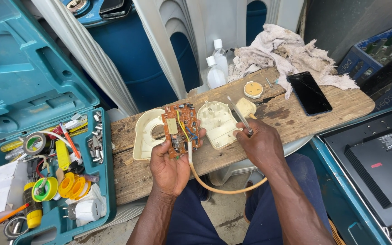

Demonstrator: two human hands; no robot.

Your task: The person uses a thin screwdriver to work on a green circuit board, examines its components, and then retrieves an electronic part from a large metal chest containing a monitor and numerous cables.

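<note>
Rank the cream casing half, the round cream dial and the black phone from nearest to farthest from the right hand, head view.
From the right hand:
1. Cream casing half, just to its left on the plank.
2. Round cream dial, beyond it, toward the bottles.
3. Black phone, farther right, by the rag.

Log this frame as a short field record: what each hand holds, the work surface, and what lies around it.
left hand: left hand holds an orange circuit board upright, a cream cable trailing from it
right hand: right hand grips a thin metal tool, tip pointing away
surface: worn wooden plank
on plank: two cream plastic casing halves, round cream part, black phone, rag, two clear bottles
left of plank: open teal toolbox with tape rolls and screwdrivers
right of plank: dark monitor back
</note>
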